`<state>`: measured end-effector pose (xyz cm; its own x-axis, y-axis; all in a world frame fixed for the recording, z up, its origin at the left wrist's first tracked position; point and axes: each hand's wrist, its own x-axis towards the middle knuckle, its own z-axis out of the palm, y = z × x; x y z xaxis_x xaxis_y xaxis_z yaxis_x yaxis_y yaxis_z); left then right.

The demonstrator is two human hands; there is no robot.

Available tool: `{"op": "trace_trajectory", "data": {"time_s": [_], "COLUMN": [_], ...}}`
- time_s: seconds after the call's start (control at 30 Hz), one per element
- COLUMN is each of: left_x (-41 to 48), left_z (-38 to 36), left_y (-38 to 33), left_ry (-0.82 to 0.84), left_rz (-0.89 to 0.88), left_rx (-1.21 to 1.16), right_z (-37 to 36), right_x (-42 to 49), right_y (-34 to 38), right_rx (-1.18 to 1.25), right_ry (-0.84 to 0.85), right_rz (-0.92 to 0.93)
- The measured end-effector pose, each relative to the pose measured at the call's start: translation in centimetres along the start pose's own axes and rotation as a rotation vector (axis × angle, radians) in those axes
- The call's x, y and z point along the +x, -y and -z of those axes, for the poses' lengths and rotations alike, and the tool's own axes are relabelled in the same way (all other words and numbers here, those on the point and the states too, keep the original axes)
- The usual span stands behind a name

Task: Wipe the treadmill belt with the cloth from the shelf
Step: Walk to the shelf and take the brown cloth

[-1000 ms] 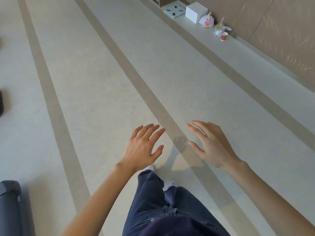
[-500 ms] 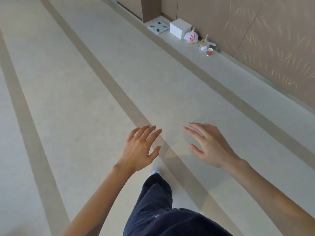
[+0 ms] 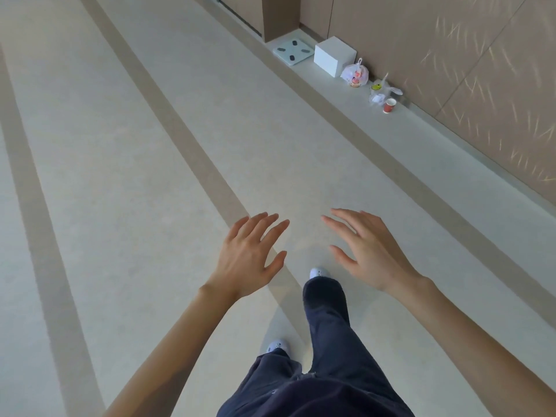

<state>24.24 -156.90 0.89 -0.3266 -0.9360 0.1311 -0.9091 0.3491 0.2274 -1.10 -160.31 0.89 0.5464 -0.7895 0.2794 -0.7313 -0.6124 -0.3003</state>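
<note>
My left hand (image 3: pixel 249 257) and my right hand (image 3: pixel 365 251) are held out in front of me above the floor, palms down, fingers spread, both holding nothing. Below them are my legs in dark blue trousers (image 3: pixel 325 356) and pale shoes, the right foot stepped forward. No treadmill, cloth or shelf is in view.
A pale floor with brown stripes (image 3: pixel 195 152) runs ahead. Along the brown wall (image 3: pixel 451 55) at the right stand a white bathroom scale (image 3: pixel 293 51), a white box (image 3: pixel 334 55), a plastic bag (image 3: pixel 355 74), a clear cup and a red paper cup (image 3: pixel 389 105).
The view has swung to the right and forward; the dark object at the lower left has left the frame, and the wall items have come closer. Both hands stay open.
</note>
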Motion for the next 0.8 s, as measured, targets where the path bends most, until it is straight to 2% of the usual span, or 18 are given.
{"op": "trace_trajectory", "data": {"time_s": [0.2,0.5,0.8], "left_x": [9.3,26.5,35.5], "left_z": [-1.6,-0.8,-1.2], "left_y": [2.6,5.2,12.3], "left_ry": [0.011,-0.046,-0.049], "left_rz": [0.11,0.142,0.194], "left_rx": [0.007,-0.002,0.002], "right_z": [-1.0,2.0,-1.8], "right_x": [8.0,22.2,33.2], "right_y": [-8.4,-20.2,-24.6], "right_rx": [0.022,0.02,0.069], "right_ry": [0.065,0.076,0.098], "right_rz": [0.089,0.149,0.178]}}
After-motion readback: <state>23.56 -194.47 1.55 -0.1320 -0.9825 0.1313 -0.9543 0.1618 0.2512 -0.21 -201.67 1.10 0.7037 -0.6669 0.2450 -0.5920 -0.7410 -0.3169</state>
